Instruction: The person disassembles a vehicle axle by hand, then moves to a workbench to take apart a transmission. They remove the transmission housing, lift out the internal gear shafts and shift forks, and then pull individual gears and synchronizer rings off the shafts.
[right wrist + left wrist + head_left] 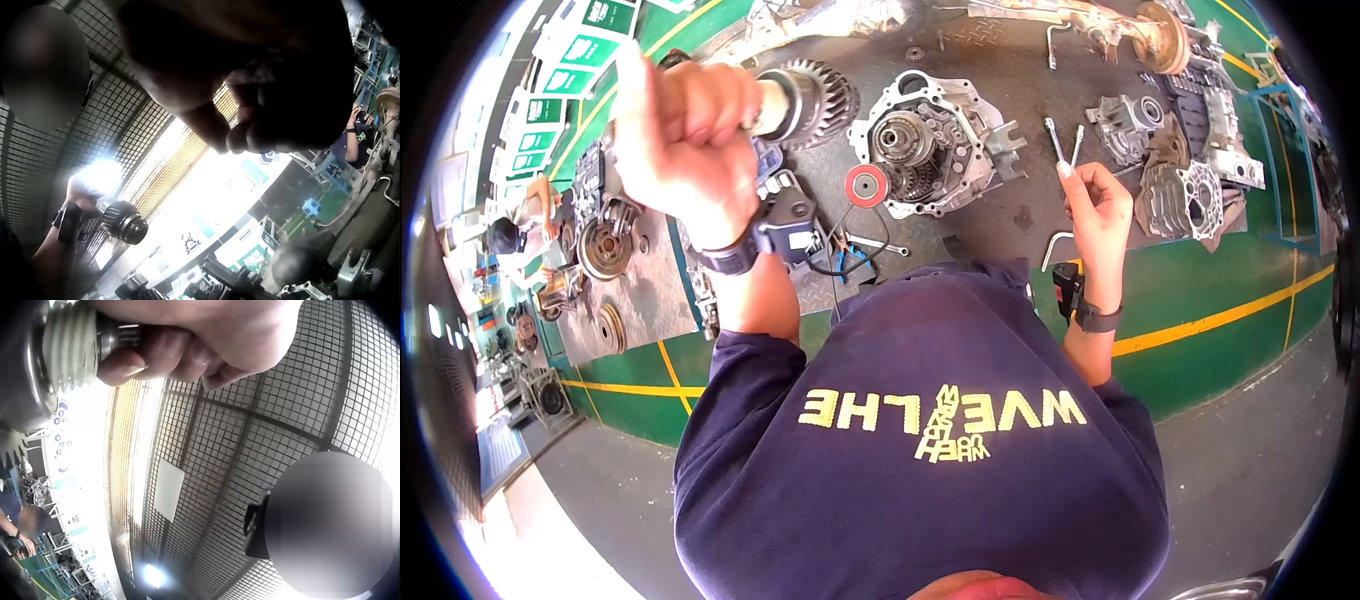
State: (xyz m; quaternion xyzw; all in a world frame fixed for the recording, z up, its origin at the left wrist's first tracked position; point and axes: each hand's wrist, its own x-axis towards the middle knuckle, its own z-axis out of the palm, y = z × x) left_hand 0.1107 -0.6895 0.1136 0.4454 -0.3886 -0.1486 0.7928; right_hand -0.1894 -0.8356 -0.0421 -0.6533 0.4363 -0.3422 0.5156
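Observation:
My left hand [690,140] is raised on the left, its fingers curled round the end of a gear shaft [825,100] with slanted teeth. In the left wrist view, a pale threaded collar [70,347] shows on the shaft beside my fingers. The right wrist view shows the gear shaft [124,221] hanging from that raised hand. My right hand [1100,205] hovers at the right, fingers loosely bent and holding nothing. Socket wrenches [1051,138] lie just beyond its fingertips. Between the hands, an open gearbox housing [975,110] stands on the bench, with gears [905,140] inside.
A red-rimmed disc [866,186] lies at the housing's left edge, near blue-handled pliers [840,256] and a wrench [878,244]. Castings [1190,200] lie on the right. Another person [525,225] works at the left bench. An axle part [1090,25] lies at the far side.

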